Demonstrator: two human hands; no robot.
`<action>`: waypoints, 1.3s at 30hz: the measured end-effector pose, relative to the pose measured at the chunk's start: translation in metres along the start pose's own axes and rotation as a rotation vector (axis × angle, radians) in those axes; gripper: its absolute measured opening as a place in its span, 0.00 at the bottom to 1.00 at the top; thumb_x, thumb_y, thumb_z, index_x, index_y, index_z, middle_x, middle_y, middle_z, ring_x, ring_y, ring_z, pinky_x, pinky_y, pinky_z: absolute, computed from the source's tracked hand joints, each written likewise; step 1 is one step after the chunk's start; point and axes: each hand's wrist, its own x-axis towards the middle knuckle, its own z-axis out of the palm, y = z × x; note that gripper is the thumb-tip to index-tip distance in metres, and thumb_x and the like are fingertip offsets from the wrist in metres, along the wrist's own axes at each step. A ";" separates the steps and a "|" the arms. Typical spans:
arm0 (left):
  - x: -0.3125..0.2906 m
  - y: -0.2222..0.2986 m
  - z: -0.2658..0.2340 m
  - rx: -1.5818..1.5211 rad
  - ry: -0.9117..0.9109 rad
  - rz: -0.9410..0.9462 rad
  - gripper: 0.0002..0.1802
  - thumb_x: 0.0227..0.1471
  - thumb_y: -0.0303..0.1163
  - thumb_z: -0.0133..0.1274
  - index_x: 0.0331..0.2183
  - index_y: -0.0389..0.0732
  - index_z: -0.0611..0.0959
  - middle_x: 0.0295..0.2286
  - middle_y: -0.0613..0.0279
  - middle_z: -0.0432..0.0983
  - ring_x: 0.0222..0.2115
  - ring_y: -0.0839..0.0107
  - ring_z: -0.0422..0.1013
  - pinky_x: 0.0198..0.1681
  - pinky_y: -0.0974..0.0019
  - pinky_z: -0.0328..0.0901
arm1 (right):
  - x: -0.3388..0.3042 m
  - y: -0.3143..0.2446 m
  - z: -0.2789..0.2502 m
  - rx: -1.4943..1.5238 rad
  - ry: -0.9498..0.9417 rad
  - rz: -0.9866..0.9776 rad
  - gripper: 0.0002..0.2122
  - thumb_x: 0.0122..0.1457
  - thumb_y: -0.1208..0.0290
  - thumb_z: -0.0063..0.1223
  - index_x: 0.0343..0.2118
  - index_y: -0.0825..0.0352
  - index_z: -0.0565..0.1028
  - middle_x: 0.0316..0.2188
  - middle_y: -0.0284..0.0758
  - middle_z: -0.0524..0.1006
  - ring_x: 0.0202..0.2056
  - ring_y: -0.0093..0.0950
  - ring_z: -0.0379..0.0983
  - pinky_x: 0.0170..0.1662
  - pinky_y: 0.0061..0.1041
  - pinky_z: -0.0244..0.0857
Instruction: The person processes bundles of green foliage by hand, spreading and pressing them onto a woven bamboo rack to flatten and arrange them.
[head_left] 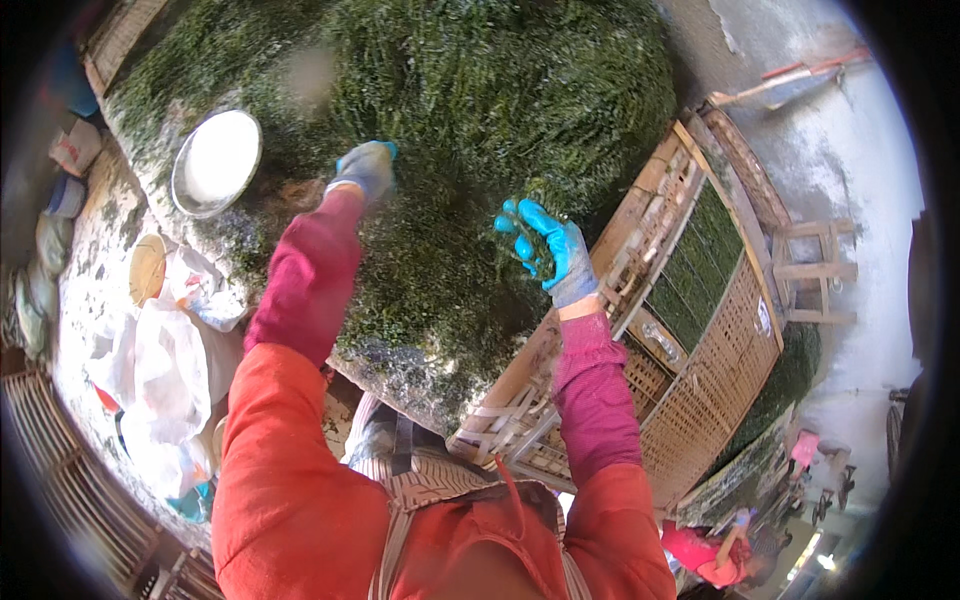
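Note:
A broad heap of dark green leafy strands covers the work surface; I cannot tell what plant it is. My left hand, in a grey and blue glove, reaches onto the heap with its back toward me, and its fingers are mostly hidden. Over the heap's right edge is my right hand, its blue-coated glove fingers curved and apart. A few green strands cling near those fingers. To the left of my left hand, a round metal bowl with white contents rests at the heap's edge.
On the right, a woven bamboo tray lies near a wooden frame holding green sheets. A wooden stool stands beyond. White plastic bags sit at the left. Another person in red is at the lower right.

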 end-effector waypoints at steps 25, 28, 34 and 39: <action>-0.125 0.262 -0.289 -3.086 -0.049 0.498 0.15 0.66 0.27 0.49 0.52 0.34 0.79 0.39 0.55 0.82 0.42 0.59 0.79 0.51 0.57 0.75 | -0.269 0.014 -0.172 -0.073 0.180 -0.137 0.21 0.61 0.70 0.62 0.53 0.77 0.72 0.36 0.40 0.83 0.29 0.26 0.81 0.23 0.21 0.72; -0.086 0.254 -0.261 -2.304 0.212 0.504 0.18 0.62 0.24 0.54 0.53 0.32 0.79 0.40 0.55 0.82 0.43 0.62 0.79 0.53 0.62 0.73 | -0.239 0.009 -0.272 -0.704 0.227 0.046 0.21 0.62 0.66 0.62 0.54 0.74 0.72 0.31 0.37 0.83 0.26 0.24 0.80 0.20 0.21 0.68; -0.075 0.285 -0.223 -1.523 0.618 -0.218 0.39 0.52 0.35 0.68 0.62 0.36 0.71 0.50 0.46 0.75 0.52 0.54 0.73 0.59 0.58 0.68 | -0.236 0.007 -0.326 -1.216 0.185 0.250 0.18 0.62 0.62 0.63 0.50 0.67 0.79 0.25 0.37 0.82 0.20 0.24 0.75 0.18 0.25 0.66; -0.102 0.366 -0.334 -0.792 0.310 -0.075 0.60 0.50 0.55 0.65 0.72 0.51 0.49 0.72 0.47 0.39 0.71 0.42 0.38 0.72 0.42 0.40 | -0.260 -0.017 -0.330 -0.808 0.082 0.198 0.19 0.61 0.64 0.65 0.48 0.74 0.78 0.27 0.35 0.82 0.21 0.22 0.75 0.23 0.23 0.70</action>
